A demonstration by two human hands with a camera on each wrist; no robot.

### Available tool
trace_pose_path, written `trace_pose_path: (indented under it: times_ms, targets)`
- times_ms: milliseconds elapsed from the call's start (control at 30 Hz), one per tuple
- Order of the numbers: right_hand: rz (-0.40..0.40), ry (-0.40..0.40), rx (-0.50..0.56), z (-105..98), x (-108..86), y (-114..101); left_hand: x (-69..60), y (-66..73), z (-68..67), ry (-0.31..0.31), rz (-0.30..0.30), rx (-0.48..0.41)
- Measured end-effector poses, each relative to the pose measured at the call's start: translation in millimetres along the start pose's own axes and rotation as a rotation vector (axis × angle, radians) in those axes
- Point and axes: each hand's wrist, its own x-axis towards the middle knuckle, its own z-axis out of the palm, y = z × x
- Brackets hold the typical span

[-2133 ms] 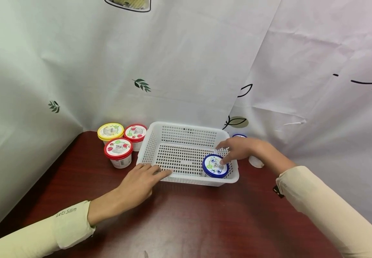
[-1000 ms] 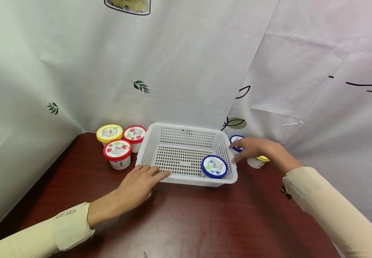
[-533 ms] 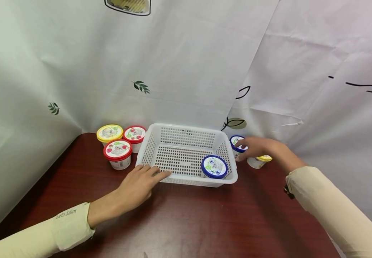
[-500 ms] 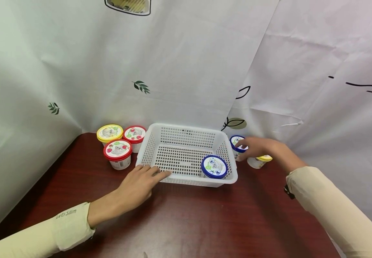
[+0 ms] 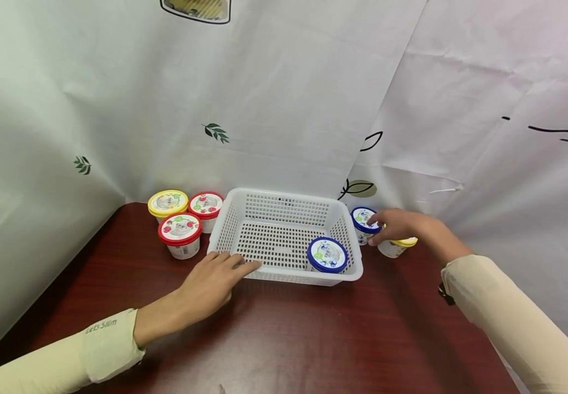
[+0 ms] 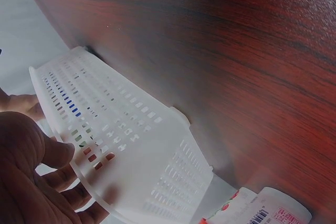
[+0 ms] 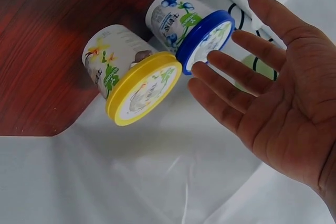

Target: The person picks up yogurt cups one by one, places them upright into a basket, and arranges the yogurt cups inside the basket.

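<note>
R grip [image 5: 394,224] apart, blue-lid tub [image 5: 364,219] at its 9 o'clk, contact unclear; yellow-lid tub [image 5: 392,249] at 6; L grip [image 5: 207,282] holds basket [image 5: 289,192] rim, approx 8 o'clk

The basket [image 5: 294,273] is white, table [image 6: 252,77] streaked red-brown, tub lids [image 5: 327,254] rimmed blue, red or yellow.

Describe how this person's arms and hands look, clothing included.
The left sleeve and right sleeve are pale cream. Dark lettering, seemingly "Lets Sllim", marks the left cuff. A small dark item, too unclear to identify, shows at the right cuff. The left hand and right hand are ungloved.
</note>
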Motion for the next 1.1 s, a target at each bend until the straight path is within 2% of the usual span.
trace_pose_path:
  times_ms: [567, 733, 767, 867, 967, 1100]
  targets:
    - [-0.002, 0.054, -0.033, 6, 2.9, 27, 0.2, 0.5, -0.5, -0.011, -0.01, 0.006]
    - [0.016, 0.066, 0.008, 8, 7.1, 40, 0.2, 0.3, 0.1, -0.002, -0.005, 0.011]
    - [0.001, 0.083, -0.002, 11, 10.9, 48, 0.2, 0.2, 0.1, -0.002, -0.003, 0.011]
    - [-0.009, 0.097, -0.007, 12, 13.3, 55, -0.1, 0.0, 0.4, -0.001, -0.001, 0.012]
    - [0.001, 0.096, -0.002, 13, 14.2, 58, -0.1, -0.1, 0.7, 0.004, 0.002, 0.011]
    - [0.03, 0.079, 0.0, 11, 9.2, 51, -0.1, 0.0, 0.5, 0.008, 0.005, 0.012]
